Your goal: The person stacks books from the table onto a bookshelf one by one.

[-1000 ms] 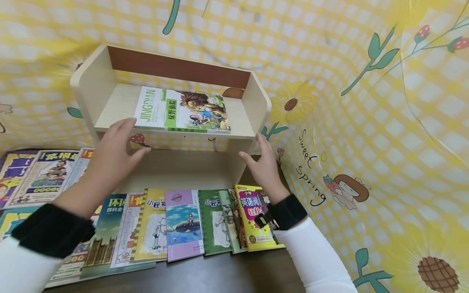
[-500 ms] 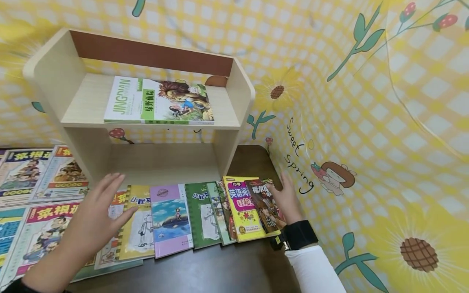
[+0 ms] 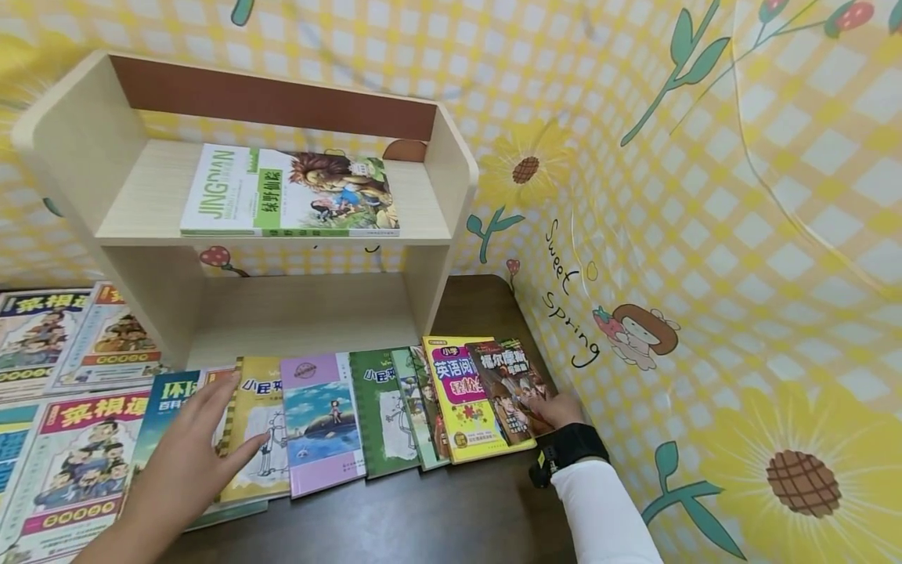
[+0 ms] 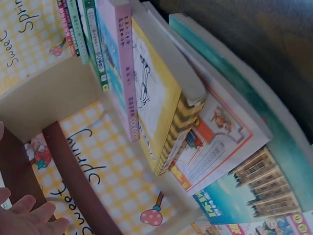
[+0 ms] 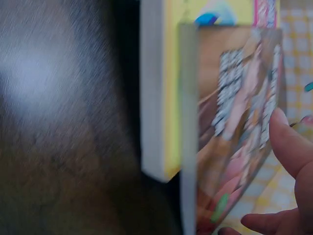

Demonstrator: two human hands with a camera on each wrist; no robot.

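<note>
- I see the wooden shelf unit (image 3: 437,196) with a book (image 3: 289,192) flat on its upper board, reading "JINGDIAN".
- The row of books (image 3: 338,415) overlaps on the dark table (image 3: 423,517).
- My left hand (image 3: 186,462) rests flat, fingers straight, on the yellow striped book (image 3: 257,423).
- My right hand (image 3: 560,411) touches the brown-cover book (image 3: 507,388) at the row's right end (grip: cannot tell).
</note>
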